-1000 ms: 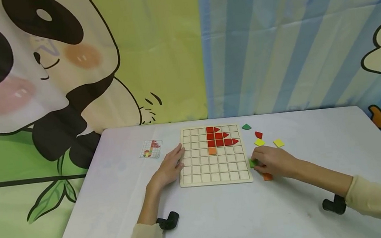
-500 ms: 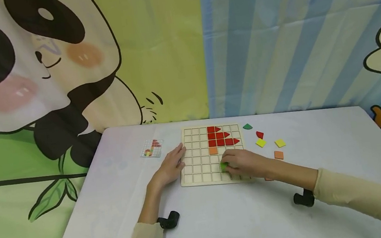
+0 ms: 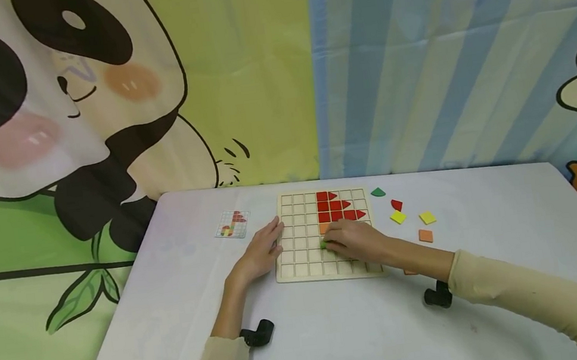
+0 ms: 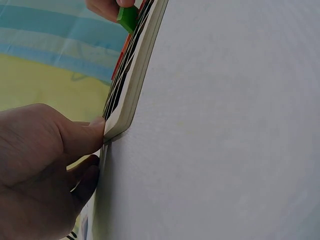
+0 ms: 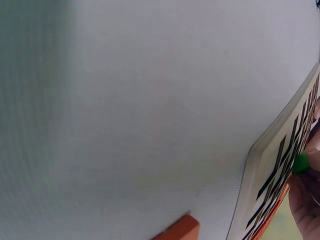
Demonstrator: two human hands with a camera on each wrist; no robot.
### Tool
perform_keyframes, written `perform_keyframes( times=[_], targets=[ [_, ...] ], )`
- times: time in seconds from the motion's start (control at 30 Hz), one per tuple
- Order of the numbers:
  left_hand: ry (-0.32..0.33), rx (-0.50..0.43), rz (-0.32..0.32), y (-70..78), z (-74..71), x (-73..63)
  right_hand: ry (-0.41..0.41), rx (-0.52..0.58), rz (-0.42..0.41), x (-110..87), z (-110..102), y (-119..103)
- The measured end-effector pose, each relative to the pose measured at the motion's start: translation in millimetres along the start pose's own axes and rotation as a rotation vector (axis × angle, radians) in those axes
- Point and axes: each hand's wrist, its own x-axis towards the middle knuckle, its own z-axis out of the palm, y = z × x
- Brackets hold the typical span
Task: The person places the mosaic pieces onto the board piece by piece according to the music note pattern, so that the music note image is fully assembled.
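A wooden grid board (image 3: 300, 256) lies on the table, with red tiles (image 3: 331, 217) in its upper right rows and an orange tile (image 3: 324, 228) below them. Against the board's left edge rests my left hand (image 3: 260, 250), fingers extended; the left wrist view has its thumb touching the rim by the corner. My right hand (image 3: 356, 240) is over the board and pinches a green tile (image 4: 128, 19) between thumb and fingers. That tile is close over the square just below the orange one, mostly covered by the fingers in the head view.
Right of the board lie a green quarter-round piece (image 3: 378, 192), a red piece (image 3: 397, 205), yellow tiles (image 3: 427, 217) and an orange tile (image 3: 426, 236). Another orange tile (image 5: 179, 231) is near the board's lower right corner. A pattern card (image 3: 232, 224) lies to the left.
My right hand has picked up the green tile from the table right of the board and carried it left over the grid. My left hand stays at the board's edge.
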Motion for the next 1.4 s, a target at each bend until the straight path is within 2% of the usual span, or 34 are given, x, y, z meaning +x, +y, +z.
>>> perform_keyframes(
  times=[0.2, 0.5, 0.7, 0.87, 0.97, 1.13, 1.23, 1.4],
  targets=[
    [0.004, 0.001, -0.005, -0.1, 0.3, 0.0, -0.007, -0.008, 0.029, 0.6, 1.0, 1.8],
    [0.008, -0.001, -0.002, -0.2, 0.1, 0.1, -0.057, 0.132, 0.135, 6.2, -0.5, 7.4],
    [0.002, 0.001, -0.003, -1.3, 0.3, 0.2, -0.051, 0.147, 0.107, 6.9, 1.8, 8.8],
    [0.003, 0.0, 0.0, -0.4, 0.6, 0.2, -0.059, 0.115, 0.056, 3.2, 0.1, 6.6],
    [0.003, -0.004, 0.004, 0.6, 1.5, -0.1, -0.083, 0.114, 0.053, -6.4, -6.7, 1.9],
    [-0.003, -0.005, 0.008, 2.0, 1.5, -0.7, -0.106, 0.154, 0.162, -36.7, -30.3, -9.8],
    [0.002, -0.002, 0.012, 2.0, 0.5, -0.6, -0.089, 0.147, 0.234, -60.6, -44.9, -13.0],
    [-0.004, 0.003, 0.008, 1.9, -1.0, -0.7, -0.032, 0.157, 0.301, -99.8, -58.1, -9.4]
  ],
)
